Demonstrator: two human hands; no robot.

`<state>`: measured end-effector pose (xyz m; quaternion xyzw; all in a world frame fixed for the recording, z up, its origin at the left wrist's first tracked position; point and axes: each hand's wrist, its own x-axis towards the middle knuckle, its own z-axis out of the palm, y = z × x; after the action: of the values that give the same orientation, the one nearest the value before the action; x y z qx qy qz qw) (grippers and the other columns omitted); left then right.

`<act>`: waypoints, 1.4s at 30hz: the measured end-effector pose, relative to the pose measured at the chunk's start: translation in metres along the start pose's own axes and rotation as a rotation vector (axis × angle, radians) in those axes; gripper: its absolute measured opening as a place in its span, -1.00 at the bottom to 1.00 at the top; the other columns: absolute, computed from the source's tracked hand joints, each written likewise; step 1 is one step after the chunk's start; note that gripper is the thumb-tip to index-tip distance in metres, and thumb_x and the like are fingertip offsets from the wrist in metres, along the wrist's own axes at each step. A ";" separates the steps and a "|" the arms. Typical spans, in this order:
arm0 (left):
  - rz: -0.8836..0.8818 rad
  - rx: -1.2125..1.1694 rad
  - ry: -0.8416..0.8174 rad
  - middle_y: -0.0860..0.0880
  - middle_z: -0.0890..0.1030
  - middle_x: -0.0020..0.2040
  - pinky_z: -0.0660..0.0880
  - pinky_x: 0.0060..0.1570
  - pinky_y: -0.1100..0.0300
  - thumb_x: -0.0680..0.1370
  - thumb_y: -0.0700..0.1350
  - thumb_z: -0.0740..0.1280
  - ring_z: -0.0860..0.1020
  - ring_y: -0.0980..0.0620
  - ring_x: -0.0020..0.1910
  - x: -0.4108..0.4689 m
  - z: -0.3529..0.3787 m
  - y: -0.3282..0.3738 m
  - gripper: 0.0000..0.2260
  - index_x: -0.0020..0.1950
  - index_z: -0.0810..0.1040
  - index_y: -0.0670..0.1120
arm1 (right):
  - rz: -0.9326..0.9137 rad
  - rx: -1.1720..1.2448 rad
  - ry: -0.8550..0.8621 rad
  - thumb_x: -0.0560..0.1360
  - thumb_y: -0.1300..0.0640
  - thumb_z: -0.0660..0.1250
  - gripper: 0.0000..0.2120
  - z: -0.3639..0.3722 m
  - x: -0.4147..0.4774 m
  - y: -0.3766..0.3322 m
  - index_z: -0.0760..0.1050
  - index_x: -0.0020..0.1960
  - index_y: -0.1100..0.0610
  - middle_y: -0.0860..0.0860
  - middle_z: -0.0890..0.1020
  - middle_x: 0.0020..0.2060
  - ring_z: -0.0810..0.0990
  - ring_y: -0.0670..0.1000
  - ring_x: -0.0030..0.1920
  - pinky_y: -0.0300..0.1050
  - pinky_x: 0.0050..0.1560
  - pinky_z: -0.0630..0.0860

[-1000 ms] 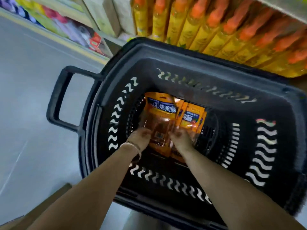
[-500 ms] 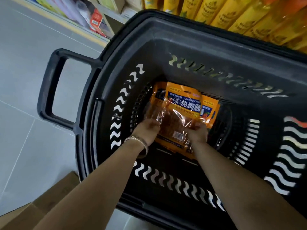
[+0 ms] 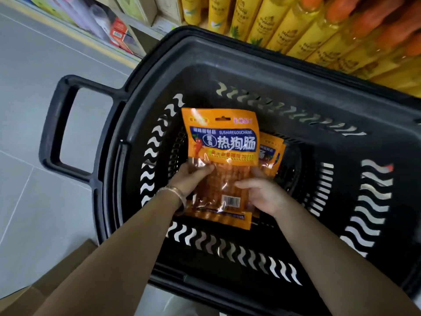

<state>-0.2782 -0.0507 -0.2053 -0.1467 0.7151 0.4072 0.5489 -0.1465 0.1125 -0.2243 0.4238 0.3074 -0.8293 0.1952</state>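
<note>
Head view, sole view. A black plastic shopping basket (image 3: 227,53) with wave-shaped slots fills the centre of the frame, and its loop handle (image 3: 59,126) lies at centre left. An orange plastic snack packet with a blue label and clear window (image 3: 221,160) is held at the middle of the frame, above the basket floor and over further orange packets (image 3: 271,151) lying just to its right. The left hand (image 3: 189,181), which wears a thin bracelet (image 3: 173,190), has its fingers (image 3: 201,171) clamped on the packet's lower left edge. The right hand (image 3: 266,195) is closed on the lower right edge. The step is judged to be lifting this single packet out. Recommendations: keep both edge grips even so the film does not buckle, raise it straight to clear the near rim, and confirm no lower packet clings to it. Yellow bottles with orange caps (image 3: 296,23) occupy the shelf at upper right.
</note>
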 end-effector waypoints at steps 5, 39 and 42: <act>0.048 0.037 0.161 0.12 0.63 -0.13 0.47 -0.28 0.39 0.44 0.08 0.42 0.57 0.12 -0.13 0.007 -0.011 -0.006 -0.89 -0.12 0.60 0.09 | -0.051 -0.221 0.350 0.45 0.15 0.40 -0.66 0.014 0.028 -0.003 0.48 0.21 0.04 0.05 0.63 0.11 0.61 0.09 0.13 0.07 0.17 0.52; 0.489 0.359 0.123 0.07 0.60 -0.03 0.44 0.05 0.17 0.53 -0.07 0.30 0.57 -0.03 0.03 -0.114 0.033 0.059 -0.81 0.11 0.41 0.11 | -0.548 -0.295 0.663 0.58 -0.18 0.13 -0.60 0.055 -0.114 -0.043 0.47 0.24 0.05 0.04 0.61 0.12 0.56 0.07 0.17 0.14 0.29 0.41; 0.726 0.520 0.005 -0.07 0.55 0.23 0.37 0.25 0.15 0.53 -0.16 0.27 0.51 -0.05 0.20 -0.161 0.054 0.081 -0.54 0.42 0.29 0.03 | -0.601 -0.180 0.619 0.49 -0.24 0.19 -0.70 0.078 -0.155 -0.059 0.52 0.11 -0.14 0.01 0.61 0.16 0.55 0.05 0.20 0.18 0.32 0.39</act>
<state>-0.2379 0.0020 -0.0288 0.2557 0.8001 0.3798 0.3875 -0.1395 0.1130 -0.0410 0.5253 0.5322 -0.6530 -0.1201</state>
